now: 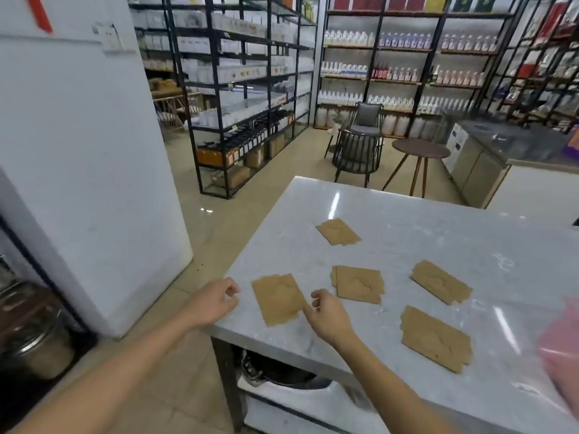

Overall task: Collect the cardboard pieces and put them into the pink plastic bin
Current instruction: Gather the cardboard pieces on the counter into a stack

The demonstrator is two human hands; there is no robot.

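Several flat brown cardboard pieces lie spread on a grey marble table (407, 214). The nearest piece (277, 299) lies between my hands. Others lie at the middle (358, 285), the far side (338, 231), the right (440, 281) and the near right (435, 338). My left hand (214, 302) hovers over the table's left edge, fingers loosely curled, holding nothing. My right hand (327, 313) sits at the nearest piece's right edge, fingertips close to it; whether they touch is unclear. The pink plastic bin (562, 349) shows blurred at the right edge.
A white fridge (87, 170) stands to the left. Black shelving racks (247, 89) with bottles fill the back. Two chairs (357, 151) and a small round table (419, 150) stand beyond the marble table. A pot (275, 371) rests on the shelf under the table.
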